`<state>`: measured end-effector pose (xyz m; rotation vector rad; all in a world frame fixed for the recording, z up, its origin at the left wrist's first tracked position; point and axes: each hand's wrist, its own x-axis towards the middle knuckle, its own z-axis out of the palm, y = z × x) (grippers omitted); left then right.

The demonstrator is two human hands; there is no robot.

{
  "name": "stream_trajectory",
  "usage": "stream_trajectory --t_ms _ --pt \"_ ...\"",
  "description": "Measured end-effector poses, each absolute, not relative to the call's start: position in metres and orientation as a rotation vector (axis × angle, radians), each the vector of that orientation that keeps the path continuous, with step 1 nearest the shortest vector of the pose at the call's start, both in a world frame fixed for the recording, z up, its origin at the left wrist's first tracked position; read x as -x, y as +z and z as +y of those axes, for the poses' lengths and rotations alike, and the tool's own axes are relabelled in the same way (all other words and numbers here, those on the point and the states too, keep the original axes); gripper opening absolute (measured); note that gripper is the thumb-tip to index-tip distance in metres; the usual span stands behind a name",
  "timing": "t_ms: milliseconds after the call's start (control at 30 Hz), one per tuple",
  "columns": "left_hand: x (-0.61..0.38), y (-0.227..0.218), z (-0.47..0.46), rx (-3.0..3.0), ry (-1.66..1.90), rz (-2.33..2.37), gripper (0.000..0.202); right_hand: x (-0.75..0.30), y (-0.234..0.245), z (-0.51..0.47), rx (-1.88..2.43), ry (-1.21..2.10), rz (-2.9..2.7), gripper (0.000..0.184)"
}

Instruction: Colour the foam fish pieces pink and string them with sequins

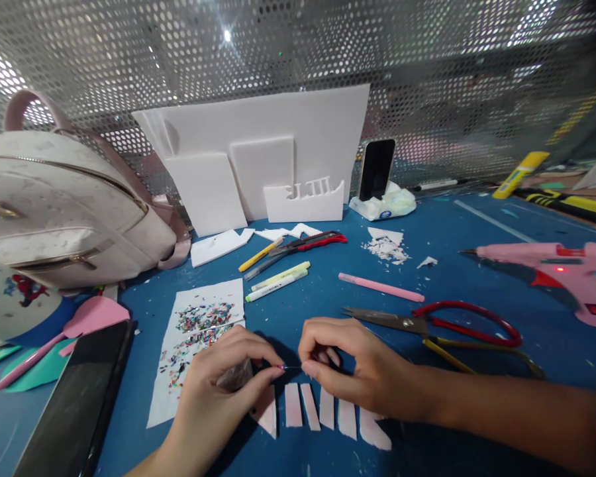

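Observation:
My left hand (223, 381) and my right hand (350, 368) meet low in the middle of the blue table, both pinched shut. Between their fingertips stretches a very thin thread or wire (292, 366) with a tiny coloured bit at the left end. The left hand also seems to hold a small clear bag (234, 376). Just under the hands lie several white foam strips (308, 407) side by side. To the left is a white sheet strewn with coloured sequins (198, 331).
Red-handled scissors (442, 323) and a pink glue gun (551, 268) lie to the right. Markers (278, 278), a pink stick (380, 288) and a red cutter (308, 244) sit mid-table. White foam boards (278, 152), a standing phone (376, 169), a bag (64, 212) and a dark phone (79, 404) surround them.

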<state>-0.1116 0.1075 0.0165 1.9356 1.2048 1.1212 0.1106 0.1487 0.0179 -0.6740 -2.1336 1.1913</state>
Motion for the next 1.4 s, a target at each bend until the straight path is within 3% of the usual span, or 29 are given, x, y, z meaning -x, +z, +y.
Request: stream_trajectory --t_ms 433,633,800,1067,1300,1400 --pt "0.111 0.014 0.101 -2.321 1.021 1.149 0.01 -0.112 0.013 0.147 0.625 1.069 -2.29 0.008" --pt "0.11 0.012 0.1 -2.357 0.99 1.143 0.019 -0.111 0.012 0.149 0.59 1.063 -2.341 0.009" --pt "0.11 0.012 0.099 -2.369 1.007 1.098 0.011 -0.109 0.012 0.149 0.617 1.066 -2.317 0.005" --pt "0.113 0.012 0.096 -2.407 0.993 0.953 0.014 -0.11 0.013 0.149 0.752 1.069 -2.171 0.009" --pt "0.113 0.011 0.099 -2.37 0.969 0.795 0.029 -0.111 0.012 0.154 0.595 0.992 -2.183 0.013" --pt "0.112 0.013 0.099 -2.253 1.072 0.779 0.026 -0.111 0.008 0.155 0.564 1.031 -2.155 0.009"
